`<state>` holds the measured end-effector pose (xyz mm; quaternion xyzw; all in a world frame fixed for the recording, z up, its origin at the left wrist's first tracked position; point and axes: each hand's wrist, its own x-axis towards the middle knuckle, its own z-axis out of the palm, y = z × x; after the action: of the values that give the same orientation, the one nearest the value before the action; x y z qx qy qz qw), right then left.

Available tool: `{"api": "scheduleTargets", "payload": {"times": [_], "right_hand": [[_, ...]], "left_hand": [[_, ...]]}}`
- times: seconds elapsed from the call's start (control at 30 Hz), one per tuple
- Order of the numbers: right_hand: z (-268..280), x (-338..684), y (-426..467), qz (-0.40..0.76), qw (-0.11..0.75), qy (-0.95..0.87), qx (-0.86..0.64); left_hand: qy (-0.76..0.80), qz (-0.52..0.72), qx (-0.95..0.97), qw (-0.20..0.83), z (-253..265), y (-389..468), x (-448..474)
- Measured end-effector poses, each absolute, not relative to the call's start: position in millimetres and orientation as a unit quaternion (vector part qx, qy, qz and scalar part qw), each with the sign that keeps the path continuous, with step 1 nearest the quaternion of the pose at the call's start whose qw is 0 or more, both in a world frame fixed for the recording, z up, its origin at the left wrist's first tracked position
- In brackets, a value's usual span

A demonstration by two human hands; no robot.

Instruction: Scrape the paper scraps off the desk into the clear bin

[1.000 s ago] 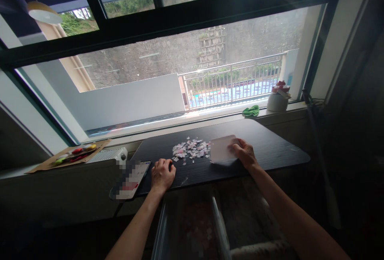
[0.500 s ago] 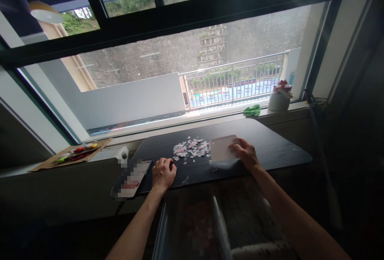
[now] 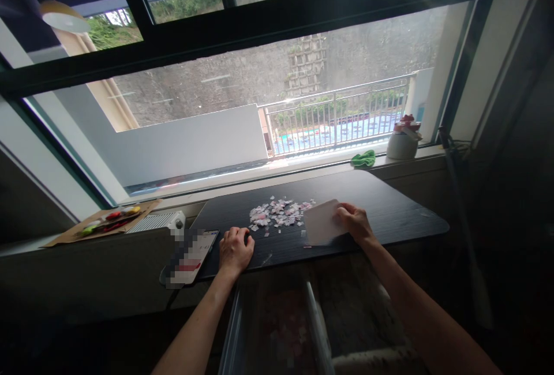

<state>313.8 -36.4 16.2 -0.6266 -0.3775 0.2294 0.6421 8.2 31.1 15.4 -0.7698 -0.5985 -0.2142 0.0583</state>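
Observation:
My right hand (image 3: 355, 223) grips a pale flat plastic card (image 3: 322, 222) by its right side, fingers pinched on it. The card leans low over the dark table (image 3: 385, 207), its lower edge close to the tabletop. Just left of it lies a loose pile of small whitish-pink paper-like pieces (image 3: 277, 213). My left hand (image 3: 236, 250) rests on the table's near edge with bent fingers and a gap between thumb and forefinger; nothing shows in it. A phone (image 3: 199, 257), partly blurred out, lies to its left.
Below the table edge is a clear-walled bin (image 3: 315, 317) with blurred pinkish pieces inside. On the windowsill are a green cloth (image 3: 363, 159) and a pale jar with a red top (image 3: 404, 141). A white radiator (image 3: 160, 222) and brown paper with colourful items (image 3: 108, 222) sit left.
The card in my right hand has moved a little toward me and tilted, uncovering more pieces at the pile's right end. My left hand stays in place.

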Motion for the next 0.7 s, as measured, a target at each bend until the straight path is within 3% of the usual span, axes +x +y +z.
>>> {"api": "scheduleTargets", "payload": {"times": [0.2,0.4,0.7], "right_hand": [[24.0,304.4,-42.1,0.355,0.637,-0.454,-0.511],[17.3,311.2,-38.4,0.294,0.71,-0.337,-0.545],[21.1,308.8,-48.7,0.346,0.641,-0.429,-0.535]], "left_hand": [[-0.598,-0.213,-0.77,0.064,13.7,31.7,8.0],[-0.599,-0.212,-0.77,0.06,14.1,31.4,7.9],[-0.602,-0.22,-0.766,0.058,12.2,30.7,9.8]]}}
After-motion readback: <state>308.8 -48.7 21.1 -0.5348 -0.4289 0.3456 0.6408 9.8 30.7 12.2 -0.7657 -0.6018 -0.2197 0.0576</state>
